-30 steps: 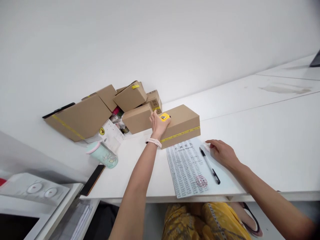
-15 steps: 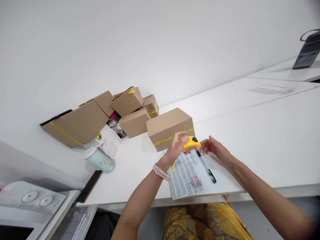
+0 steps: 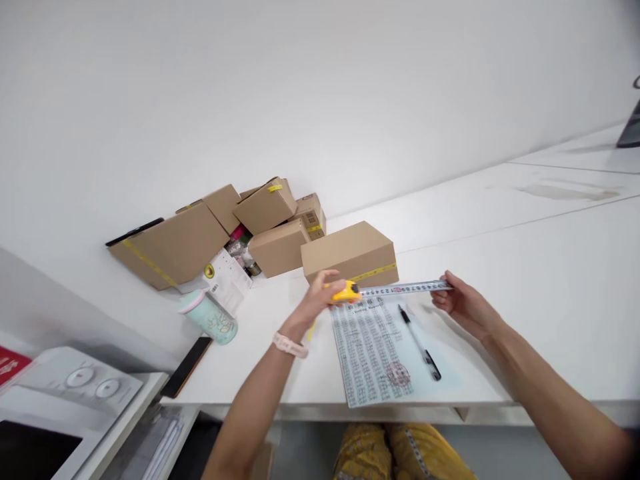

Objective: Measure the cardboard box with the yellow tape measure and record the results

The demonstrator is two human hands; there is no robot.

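My left hand (image 3: 316, 299) is closed round a yellow tape measure (image 3: 346, 292), in front of the nearest cardboard box (image 3: 350, 250). A silver blade (image 3: 403, 289) runs out of its case to the right. The free end of the blade is pinched in my right hand (image 3: 457, 301), so the strip hangs stretched level between both hands. Below it on the table lies a printed sheet (image 3: 370, 353) with rows of text and a red round stamp. A black and clear pen (image 3: 420, 343) rests on that sheet's right part.
Several cardboard boxes (image 3: 173, 243) with yellow tape are piled at the back left against the wall. A mint tumbler (image 3: 213, 320), a leaflet (image 3: 227, 283) and a dark flat object (image 3: 187, 367) lie near the left edge. A white appliance (image 3: 65, 393) stands below left.
My hands have moved apart, the left leftward and the right to the right. The tape blade is now drawn out between them. The view has shifted slightly.
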